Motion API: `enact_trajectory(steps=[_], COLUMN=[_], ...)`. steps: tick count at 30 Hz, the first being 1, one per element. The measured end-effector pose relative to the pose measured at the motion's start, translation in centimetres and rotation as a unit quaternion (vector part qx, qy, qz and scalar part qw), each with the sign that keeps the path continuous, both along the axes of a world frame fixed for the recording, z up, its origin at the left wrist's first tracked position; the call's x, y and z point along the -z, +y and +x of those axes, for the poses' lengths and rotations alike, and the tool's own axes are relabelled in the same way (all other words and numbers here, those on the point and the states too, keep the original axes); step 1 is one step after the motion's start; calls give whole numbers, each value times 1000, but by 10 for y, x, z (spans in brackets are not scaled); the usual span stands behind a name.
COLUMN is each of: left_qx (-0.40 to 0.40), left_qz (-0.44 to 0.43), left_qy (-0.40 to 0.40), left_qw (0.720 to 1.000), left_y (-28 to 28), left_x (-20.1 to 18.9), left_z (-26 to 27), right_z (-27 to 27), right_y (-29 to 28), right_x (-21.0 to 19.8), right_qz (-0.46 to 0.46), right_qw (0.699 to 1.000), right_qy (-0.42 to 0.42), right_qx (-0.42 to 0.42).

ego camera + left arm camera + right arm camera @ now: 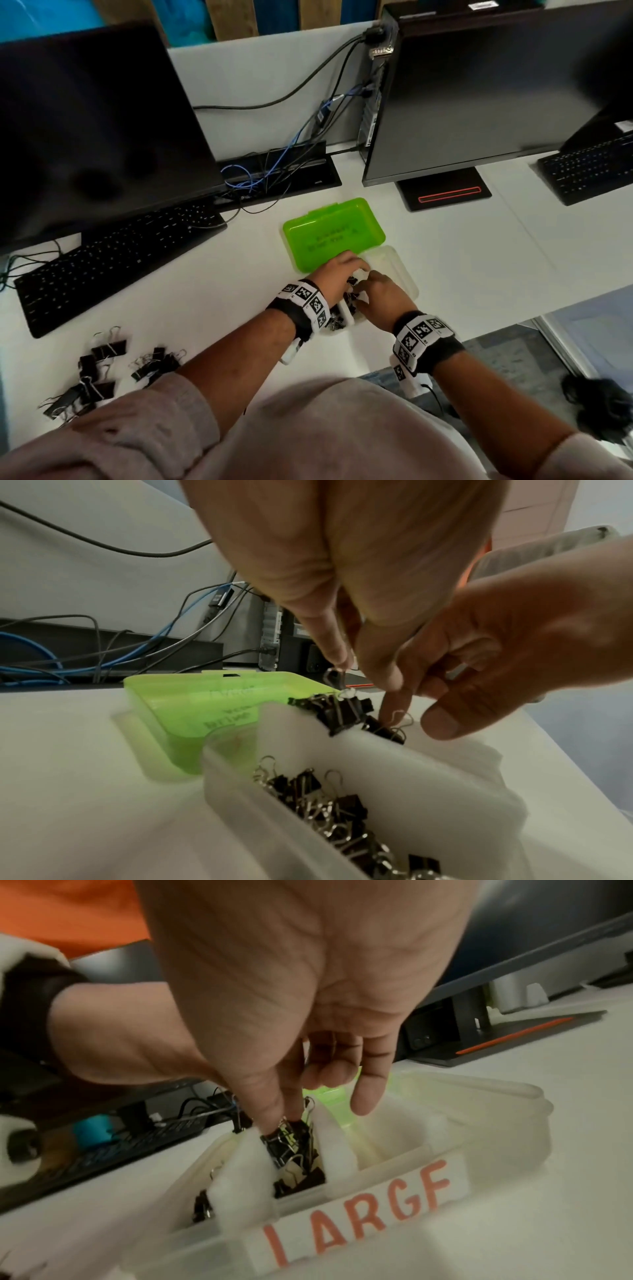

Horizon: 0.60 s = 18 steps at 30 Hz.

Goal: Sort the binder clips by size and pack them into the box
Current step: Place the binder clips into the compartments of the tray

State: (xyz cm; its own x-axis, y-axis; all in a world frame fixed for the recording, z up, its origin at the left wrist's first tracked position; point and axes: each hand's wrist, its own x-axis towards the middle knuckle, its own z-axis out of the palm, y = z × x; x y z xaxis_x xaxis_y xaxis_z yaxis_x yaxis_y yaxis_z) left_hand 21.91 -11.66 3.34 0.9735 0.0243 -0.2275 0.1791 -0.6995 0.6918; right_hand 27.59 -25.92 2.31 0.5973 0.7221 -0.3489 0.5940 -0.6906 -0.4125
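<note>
Both hands are down in the box (pixel 407 274), a translucent white tray with a green lid (pixel 334 231) flipped open behind it, sitting mid-desk (pixel 479 260) between two monitors; left hand (pixel 342 270) has thumb and fingers drawn together, pinching the wire handle of a binder clip (pixel 346 710) at the top of the middle compartment; right hand (pixel 383 294) has fingers pointing down into the same compartment, thumb and forefinger closing on the clips there (pixel 291 1148), other fingers loosely extended; cannot tell for sure if it actually grips one; foam dividers (pixel 246 1177) split the box into compartments; nearest-left one holds a pile of small clips (pixel 329 813); middle one holds bigger clips; the compartment behind the "LARGE" label (pixel 363 1213) shows no clips in the right wrist view; loose unsorted clips (pixel 99 370) lie in two clusters on the desk well left of the box, near the left elbow, just in front of the left keyboard (pixel 113 263); cables (pixel 260 171) bunched behind the box.
</note>
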Motion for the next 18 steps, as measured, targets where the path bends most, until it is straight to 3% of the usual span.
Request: enact_trajectory(steps=[4, 9, 13, 16, 18], left_qx=[-67, -186, -244, -200, -173], left_qz=[10, 62, 58, 50, 44], left_qy=[-47, -29, 95, 201, 228], left_qw=[997, 980, 963, 958, 957], left_y=[21, 61, 80, 86, 86], left_x=[6, 17, 35, 46, 53], left_z=[-14, -58, -112, -146, -159], right_z=[0, 3, 3, -2, -3], right_y=[7, 29, 41, 41, 38], right_x=[3, 0, 1, 7, 11], right_qz=[-29, -46, -2, 30, 28], right_qw=[998, 991, 988, 982, 978], right_qy=[-49, -94, -137, -141, -158], right_qx=[-36, -84, -76, -120, -132])
